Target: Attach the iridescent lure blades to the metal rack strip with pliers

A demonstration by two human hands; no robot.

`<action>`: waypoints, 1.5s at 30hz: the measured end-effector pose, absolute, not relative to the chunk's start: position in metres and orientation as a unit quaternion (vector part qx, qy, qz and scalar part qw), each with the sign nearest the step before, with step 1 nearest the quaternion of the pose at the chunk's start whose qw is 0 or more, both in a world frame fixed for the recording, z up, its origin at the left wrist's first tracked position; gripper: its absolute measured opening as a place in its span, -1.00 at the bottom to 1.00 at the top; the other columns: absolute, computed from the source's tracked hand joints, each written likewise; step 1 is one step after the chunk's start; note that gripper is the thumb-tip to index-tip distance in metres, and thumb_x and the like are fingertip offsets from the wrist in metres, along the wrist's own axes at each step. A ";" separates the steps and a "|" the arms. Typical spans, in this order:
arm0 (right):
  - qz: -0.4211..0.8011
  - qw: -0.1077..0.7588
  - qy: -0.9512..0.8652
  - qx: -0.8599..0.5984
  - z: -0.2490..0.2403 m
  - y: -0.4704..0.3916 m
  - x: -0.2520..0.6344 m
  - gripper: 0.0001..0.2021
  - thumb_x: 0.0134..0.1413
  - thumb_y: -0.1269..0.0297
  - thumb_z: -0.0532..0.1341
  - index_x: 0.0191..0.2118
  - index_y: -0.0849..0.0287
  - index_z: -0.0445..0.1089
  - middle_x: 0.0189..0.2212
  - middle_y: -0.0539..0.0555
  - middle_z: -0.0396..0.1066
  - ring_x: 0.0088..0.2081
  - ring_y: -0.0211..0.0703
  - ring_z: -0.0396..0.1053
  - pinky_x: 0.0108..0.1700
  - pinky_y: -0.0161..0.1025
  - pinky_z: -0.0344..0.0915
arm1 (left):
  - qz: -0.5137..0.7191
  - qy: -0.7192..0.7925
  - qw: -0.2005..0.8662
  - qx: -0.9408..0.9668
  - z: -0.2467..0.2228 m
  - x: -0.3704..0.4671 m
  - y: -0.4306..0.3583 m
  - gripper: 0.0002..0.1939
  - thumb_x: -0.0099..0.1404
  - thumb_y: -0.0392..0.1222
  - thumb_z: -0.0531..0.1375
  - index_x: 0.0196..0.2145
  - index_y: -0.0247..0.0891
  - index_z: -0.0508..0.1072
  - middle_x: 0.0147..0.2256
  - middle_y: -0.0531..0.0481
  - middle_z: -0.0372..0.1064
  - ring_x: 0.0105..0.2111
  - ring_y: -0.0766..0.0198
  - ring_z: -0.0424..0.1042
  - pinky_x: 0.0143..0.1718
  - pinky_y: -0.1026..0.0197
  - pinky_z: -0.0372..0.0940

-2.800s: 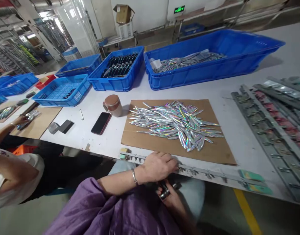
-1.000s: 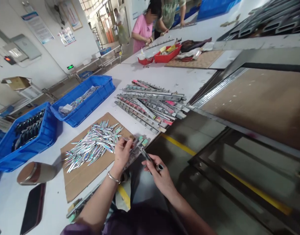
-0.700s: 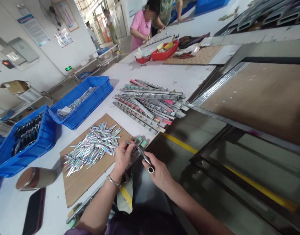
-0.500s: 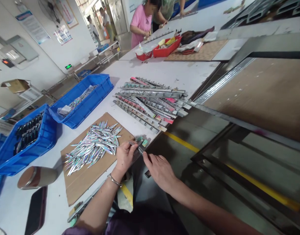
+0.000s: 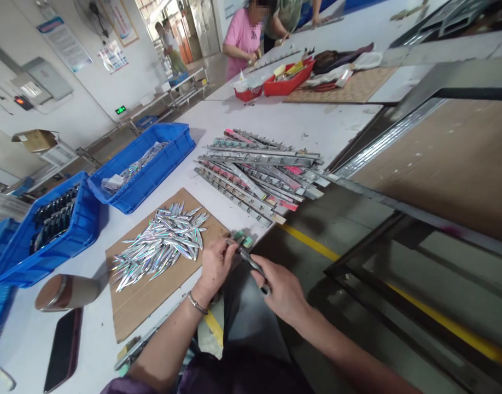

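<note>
At the near edge of the worktop (image 5: 271,117), two hands are working with a dark metal tool over a narrow rail

Along that edge, the left hand (image 5: 216,264) is closing thumb and fingers narrowly on a thin grey piece (image 5: 228,240), too small and covered to make out fully. The right hand (image 5: 282,290) is wrapping around the tool (image 5: 253,264), a smooth, rounded rod with a ring-like dark end, and is slanting its tip in beside the left fingertips. Beneath the left forearm and hand, the straight metal rail (image 5: 146,343) is running along the near edge, with a soft-looking green block (image 5: 247,241) sitting by its right end.

Just beyond the rail, a flat sheet of brown cardboard (image 5: 132,312) is carrying a loose heap of silver slivers (image 5: 164,241), slim and pointed, their ridged foil surfaces throwing rainbow glints. Toward the left of the worktop, a rounded cup (image 5: 68,293) with a brown lid is standing near a glossy black phone (image 5: 62,350). Along the far edge, a long blue plastic bin (image 5: 132,197) is holding more silvery pieces, while a deeper blue bin (image 5: 85,227) is holding rows of dark, shiny curved shapes. Right of the cardboard, long metal strips (image 5: 259,158), studded with small clips and patched with pink and green, are lying crisscrossed, some ends reaching the near edge.
</note>
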State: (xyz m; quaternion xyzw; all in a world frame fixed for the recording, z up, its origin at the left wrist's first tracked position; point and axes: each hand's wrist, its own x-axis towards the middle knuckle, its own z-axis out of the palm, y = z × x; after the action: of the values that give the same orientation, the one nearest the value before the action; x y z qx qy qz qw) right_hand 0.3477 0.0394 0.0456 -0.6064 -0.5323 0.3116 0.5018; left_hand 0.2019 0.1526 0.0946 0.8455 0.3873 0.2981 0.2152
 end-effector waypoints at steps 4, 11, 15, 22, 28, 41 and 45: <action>0.128 0.352 -0.675 -0.635 0.059 0.040 0.355 -0.56 0.14 0.62 0.06 0.09 0.28 0.46 -0.33 0.23 0.51 -0.36 -0.06 0.42 -0.19 -0.13 0.30 | 0.292 0.393 0.227 0.842 0.095 0.202 0.153 -0.72 0.47 -0.06 0.12 -0.31 -0.23 0.52 -0.35 -0.07 0.52 -0.31 0.19 0.49 -0.22 0.20 0.33; 0.534 0.584 -0.372 -0.485 0.044 0.055 0.353 -0.52 0.28 -0.08 0.02 -0.20 0.22 0.51 -0.65 -0.14 0.27 -0.73 -0.35 -0.14 -0.65 -0.34 0.07 | 0.284 0.381 0.213 0.854 0.091 0.202 0.150 -0.73 0.47 -0.08 0.11 -0.32 -0.24 0.50 -0.34 -0.09 0.50 -0.29 0.17 0.47 -0.20 0.17 0.33; 0.501 0.555 -0.415 -0.518 0.043 0.049 0.361 -0.63 0.27 -0.03 0.14 -0.05 0.15 0.44 -0.53 -0.03 0.37 -0.65 -0.29 0.12 -0.54 -0.30 0.13 | 0.285 0.381 0.223 0.851 0.089 0.202 0.151 -0.82 0.44 -0.15 0.15 -0.27 -0.24 0.50 -0.30 -0.09 0.50 -0.24 0.16 0.47 -0.16 0.17 0.35; -0.120 0.121 -0.791 -0.587 0.080 0.040 0.357 -0.57 0.13 0.64 0.07 0.08 0.30 0.41 -0.43 0.14 0.43 -0.45 -0.10 0.40 -0.31 -0.15 0.24 | 0.262 0.390 0.225 0.854 0.086 0.201 0.154 -0.90 0.40 -0.24 0.19 -0.26 -0.26 0.50 -0.30 -0.08 0.49 -0.23 0.14 0.46 -0.16 0.16 0.34; -0.143 0.074 -0.788 -0.595 0.072 0.040 0.349 -0.59 0.13 0.62 0.06 0.06 0.27 0.41 -0.43 0.15 0.44 -0.50 -0.10 0.41 -0.37 -0.18 0.24 | 0.247 0.390 0.220 0.859 0.083 0.202 0.153 -0.88 0.41 -0.22 0.19 -0.30 -0.28 0.48 -0.31 -0.08 0.48 -0.26 0.17 0.45 -0.17 0.18 0.34; 0.418 0.460 -0.475 -0.623 0.044 0.039 0.377 -0.50 0.02 -0.15 0.27 -0.07 0.13 0.43 -0.51 -0.01 0.42 -0.48 -0.10 0.39 -0.38 -0.18 0.33 | 0.224 0.446 0.206 0.842 0.102 0.169 0.154 -0.90 0.35 -0.32 0.17 -0.25 -0.22 0.50 -0.30 -0.08 0.52 -0.26 0.17 0.50 -0.18 0.19 0.37; 0.389 0.460 -0.457 -0.654 0.037 0.016 0.367 -0.50 -0.02 -0.15 0.29 -0.07 0.13 0.43 -0.45 0.05 0.49 -0.45 -0.06 0.45 -0.36 -0.16 0.37 | 0.153 0.657 0.118 0.728 0.117 0.123 0.170 -0.84 0.28 -0.23 0.26 -0.18 -0.28 0.40 -0.33 -0.20 0.52 -0.27 0.01 0.54 -0.24 0.12 0.36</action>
State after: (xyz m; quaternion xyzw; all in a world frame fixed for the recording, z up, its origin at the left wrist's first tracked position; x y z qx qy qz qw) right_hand 0.3671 0.0161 0.0374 -0.6542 -0.4573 0.3894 0.4596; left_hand 0.1226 0.1697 0.1172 0.7285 0.6572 0.1534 0.1176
